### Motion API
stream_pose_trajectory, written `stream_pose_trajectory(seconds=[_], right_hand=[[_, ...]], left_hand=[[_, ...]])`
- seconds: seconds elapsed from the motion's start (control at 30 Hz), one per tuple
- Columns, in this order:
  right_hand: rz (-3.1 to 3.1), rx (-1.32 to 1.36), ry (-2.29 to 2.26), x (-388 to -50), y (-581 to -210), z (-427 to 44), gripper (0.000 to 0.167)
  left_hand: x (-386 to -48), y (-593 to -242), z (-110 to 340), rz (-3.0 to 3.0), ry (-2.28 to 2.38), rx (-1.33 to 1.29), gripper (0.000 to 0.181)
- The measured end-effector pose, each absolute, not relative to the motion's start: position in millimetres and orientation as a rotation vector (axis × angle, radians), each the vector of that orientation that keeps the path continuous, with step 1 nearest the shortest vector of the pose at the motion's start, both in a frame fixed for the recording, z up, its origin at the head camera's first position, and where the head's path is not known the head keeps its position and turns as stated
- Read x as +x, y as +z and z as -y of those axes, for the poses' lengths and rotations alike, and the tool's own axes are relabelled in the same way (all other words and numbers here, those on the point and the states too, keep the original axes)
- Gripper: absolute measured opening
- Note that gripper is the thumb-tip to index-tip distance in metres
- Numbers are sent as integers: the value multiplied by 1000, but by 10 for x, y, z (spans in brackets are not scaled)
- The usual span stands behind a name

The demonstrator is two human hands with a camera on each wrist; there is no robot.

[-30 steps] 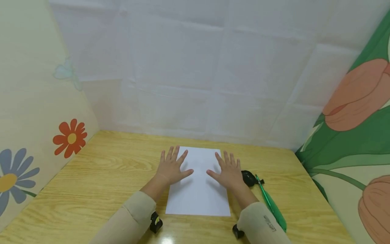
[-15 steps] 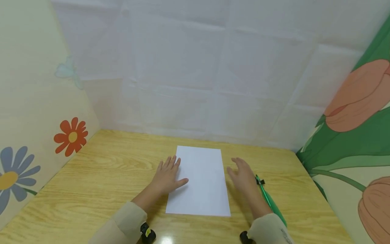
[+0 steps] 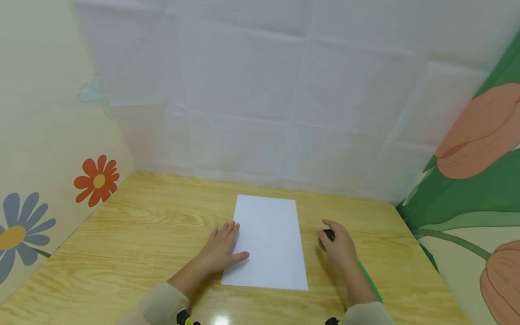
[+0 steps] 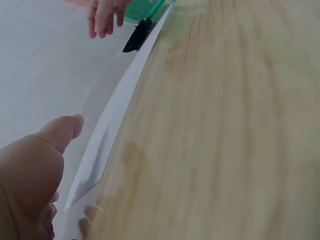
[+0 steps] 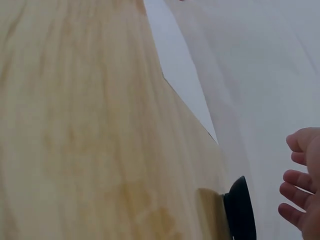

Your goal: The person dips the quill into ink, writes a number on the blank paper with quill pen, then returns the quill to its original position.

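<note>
A blank white sheet of paper (image 3: 268, 243) lies on the wooden table. My left hand (image 3: 217, 253) is spread flat over its left edge, thumb pointing across the sheet; whether it touches is unclear. Right of the paper, my right hand (image 3: 341, 246) is over a small round black object (image 3: 330, 234), thumb and fingers loosely bent around it. In the right wrist view, the fingers (image 5: 295, 192) stand apart from this black dome-shaped thing (image 5: 241, 210). A green feather pen (image 3: 370, 280) lies partly hidden under the right forearm.
The wooden table (image 3: 170, 212) meets a creased white sheet (image 3: 243, 90) at the back. Flower-printed panels, one with a red flower (image 3: 97, 180) and one with pink tulips (image 3: 479, 131), border the left and right sides.
Both hands were spread over the paper. My right hand has moved right, off the sheet, to the black object. The left has slid slightly back toward me along the left edge.
</note>
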State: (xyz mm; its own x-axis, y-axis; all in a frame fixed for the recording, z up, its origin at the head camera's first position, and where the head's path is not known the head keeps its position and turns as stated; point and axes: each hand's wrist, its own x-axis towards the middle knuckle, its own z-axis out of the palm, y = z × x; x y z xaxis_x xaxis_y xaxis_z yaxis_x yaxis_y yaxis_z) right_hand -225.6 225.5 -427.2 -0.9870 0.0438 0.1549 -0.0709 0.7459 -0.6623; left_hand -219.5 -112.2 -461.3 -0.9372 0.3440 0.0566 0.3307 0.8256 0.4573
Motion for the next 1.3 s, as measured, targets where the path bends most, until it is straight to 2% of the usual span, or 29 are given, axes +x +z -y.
stream_pose_trajectory(seconds=[0.57,1.3], right_hand=[[2748,-168,1143,-2037,-4317,-2626,46],[2785,-244,1134,-2061,-4451,-2826,48]], left_hand=[[-2097,-4705,1107,-2951,629,693,96],[-2046,-4725,1279,-2974,562,666,102]])
